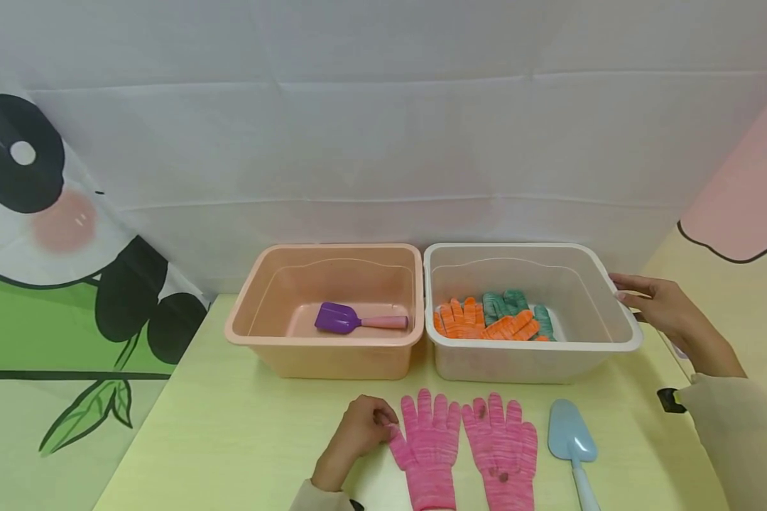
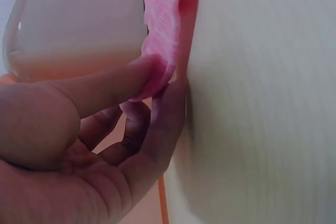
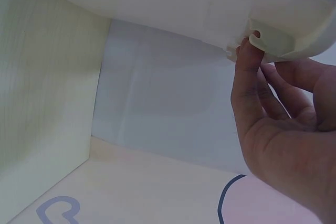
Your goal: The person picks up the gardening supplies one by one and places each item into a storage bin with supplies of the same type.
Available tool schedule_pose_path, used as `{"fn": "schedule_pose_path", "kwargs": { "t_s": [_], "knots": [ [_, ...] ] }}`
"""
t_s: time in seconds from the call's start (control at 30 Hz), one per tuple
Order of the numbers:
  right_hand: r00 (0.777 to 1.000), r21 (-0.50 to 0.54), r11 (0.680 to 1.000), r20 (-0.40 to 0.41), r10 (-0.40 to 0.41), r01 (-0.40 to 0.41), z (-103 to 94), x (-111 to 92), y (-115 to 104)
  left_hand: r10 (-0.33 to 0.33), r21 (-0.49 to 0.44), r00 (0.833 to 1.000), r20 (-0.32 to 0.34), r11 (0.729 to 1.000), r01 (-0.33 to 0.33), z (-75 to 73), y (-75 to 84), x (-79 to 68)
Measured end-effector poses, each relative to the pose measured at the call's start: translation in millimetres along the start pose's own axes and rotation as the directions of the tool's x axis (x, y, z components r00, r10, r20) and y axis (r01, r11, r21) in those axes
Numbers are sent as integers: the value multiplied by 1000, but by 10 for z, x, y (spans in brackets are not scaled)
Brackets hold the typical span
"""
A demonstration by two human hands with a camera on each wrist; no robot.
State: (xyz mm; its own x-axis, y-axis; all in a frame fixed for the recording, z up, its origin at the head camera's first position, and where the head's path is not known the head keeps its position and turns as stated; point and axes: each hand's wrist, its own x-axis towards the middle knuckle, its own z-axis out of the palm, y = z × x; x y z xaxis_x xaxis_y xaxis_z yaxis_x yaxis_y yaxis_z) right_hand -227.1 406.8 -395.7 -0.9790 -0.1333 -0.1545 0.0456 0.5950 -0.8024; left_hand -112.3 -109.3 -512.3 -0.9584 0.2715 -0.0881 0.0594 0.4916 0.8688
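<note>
My left hand (image 1: 366,424) pinches the thumb of a pink knit glove (image 1: 431,447) between thumb and fingertips; the left wrist view shows the pink fabric (image 2: 164,30) held there. A second pink glove (image 1: 501,447), marked with dark spots, lies flat just right of the first. At the right end of the white bin (image 1: 537,365), my right hand (image 1: 667,309) grips the rim, fingers curled under it in the right wrist view. Inside that bin lie orange gloves (image 1: 461,319) and green gloves (image 1: 506,304).
Left of the white bin, touching it, stands a peach bin (image 1: 345,362) holding a purple scoop (image 1: 339,319) with a pink handle. A light blue trowel (image 1: 571,433) lies right of the pink gloves on the pale yellow table (image 1: 198,426). Behind the bins hangs white cloth (image 1: 383,142).
</note>
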Motion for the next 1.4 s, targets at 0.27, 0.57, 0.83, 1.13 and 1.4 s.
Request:
{"fn": "schedule_pose_path", "kwargs": {
  "t_s": [0.27,0.57,0.83,1.13,1.4],
  "knots": [
    [1000,2,1000,-1,1,-1,4,-1,-7,-27,-92,999,22,995,29,-21,-4,5],
    [1000,2,1000,-1,6,-6,10,-7,-13,3,-243,997,75,970,16,-62,138,34],
    [1000,3,1000,-2,7,-7,8,-6,-24,-2,-305,994,105,952,34,-114,312,48],
    [1000,8,1000,-8,0,0,14,-2,-31,28,-309,991,128,951,13,-158,457,77],
    [1000,-3,1000,0,13,-13,10,-7,-32,46,-331,989,137,944,2,-184,583,117]
  ]
}}
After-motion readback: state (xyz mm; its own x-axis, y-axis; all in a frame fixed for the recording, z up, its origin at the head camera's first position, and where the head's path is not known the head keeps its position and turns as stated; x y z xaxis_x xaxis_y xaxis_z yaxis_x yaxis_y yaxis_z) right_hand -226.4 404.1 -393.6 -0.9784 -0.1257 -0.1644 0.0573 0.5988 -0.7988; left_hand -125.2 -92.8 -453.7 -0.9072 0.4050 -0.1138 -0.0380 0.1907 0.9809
